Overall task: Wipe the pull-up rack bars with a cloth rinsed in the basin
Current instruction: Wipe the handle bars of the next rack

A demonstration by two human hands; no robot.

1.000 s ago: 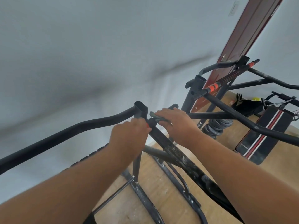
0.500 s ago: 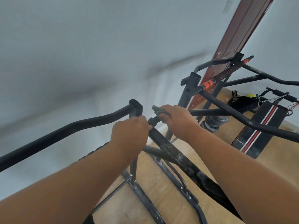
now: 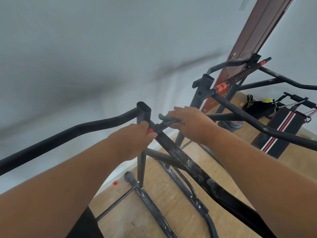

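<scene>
We see the dark cloth (image 3: pixel 167 121) bunched on the rack's crossbar (image 3: pixel 185 162) near the open-topped upright post (image 3: pixel 143 112). The right hand (image 3: pixel 192 125) lies over the cloth, fingers curled on it. The left hand (image 3: pixel 135 137) wraps the bar's orange grip end (image 3: pixel 150 131) beside the post. A striped bench (image 3: pixel 281 129) sits on the wooden floor (image 3: pixel 187 219).

We see rack bars (image 3: pixel 185 162) as matt black painted metal, near one scuffed, whitish, rough-looking. Cloth (image 3: pixel 167 120) dark grey, soft, crumpled. Far bar grip (image 3: pixel 221 87) orange, matt. Floor (image 3: pixel 173 213) pale wood, dusty. Bench pad (image 3: pixel 281 131) smooth, faintly glossy. Wall (image 3: pixel 85 57) matt white.
</scene>
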